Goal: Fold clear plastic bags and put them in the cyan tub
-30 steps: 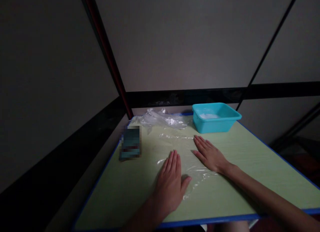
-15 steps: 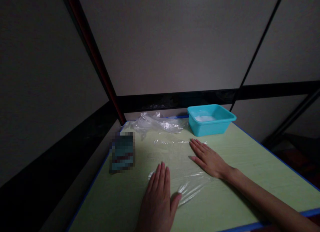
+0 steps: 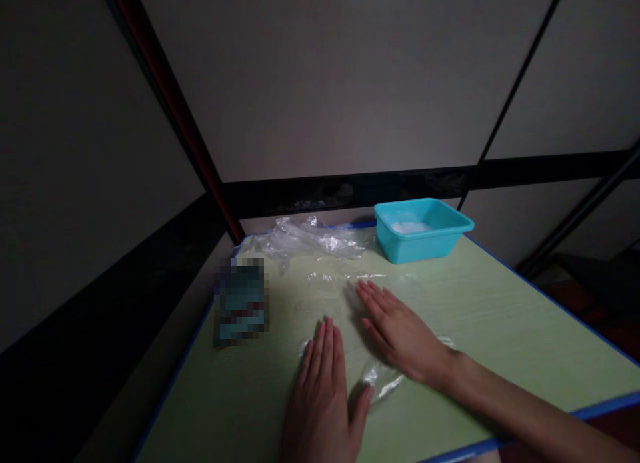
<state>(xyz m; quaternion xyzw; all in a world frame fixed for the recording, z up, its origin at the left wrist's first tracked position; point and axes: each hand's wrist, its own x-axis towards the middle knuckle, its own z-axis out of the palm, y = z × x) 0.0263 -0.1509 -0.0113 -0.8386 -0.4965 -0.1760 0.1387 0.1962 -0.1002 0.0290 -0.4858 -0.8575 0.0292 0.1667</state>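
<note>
A clear plastic bag (image 3: 383, 383) lies spread on the pale green tabletop, thin and hard to make out apart from its shiny creases. My left hand (image 3: 324, 390) rests flat on its near left part, fingers stretched out and thumb apart. Over the bag's right half is my right hand (image 3: 400, 333), palm down with the fingers extended. A dark shadow shows under its fingers, so I cannot tell whether it touches the plastic. Neither hand grips anything.
Crumpled clear plastic bags (image 3: 315, 240) lie at the table's back edge. Right of them stands a turquoise basin (image 3: 420, 243) with something white inside. A blurred-out packet (image 3: 241, 303) is at the left edge. The table (image 3: 500, 316) has blue edging and stands against panelled walls.
My right hand has moved left and slightly nearer to me across the plastic bag. My left hand stays in nearly the same place. The view has shifted slightly.
</note>
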